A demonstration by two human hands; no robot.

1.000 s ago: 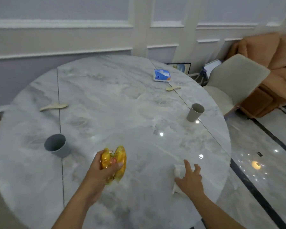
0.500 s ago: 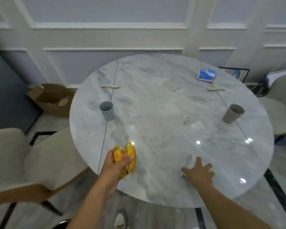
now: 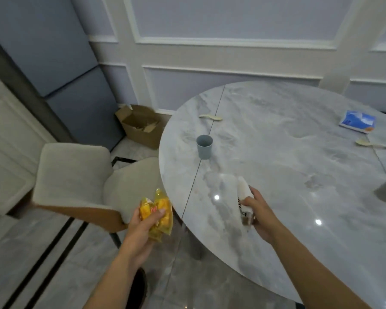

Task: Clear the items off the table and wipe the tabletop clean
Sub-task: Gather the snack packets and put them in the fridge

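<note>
Beside the grey marble table [image 3: 288, 175], my left hand [image 3: 140, 228] gripped a yellow plastic packet [image 3: 156, 210]; my right hand [image 3: 262, 217] held a blurred white wrapper [image 3: 243, 192].

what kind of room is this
Most likely a home dining area: a round marble-look table with a blue cup and a spoon on it, a cushioned chair beside it, and panelled walls behind.

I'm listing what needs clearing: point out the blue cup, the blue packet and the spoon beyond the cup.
blue cup [image 3: 204, 151]: head view, outer wall.
blue packet [image 3: 357, 121]: head view, top face.
spoon [image 3: 210, 117]: head view, its middle.
</note>
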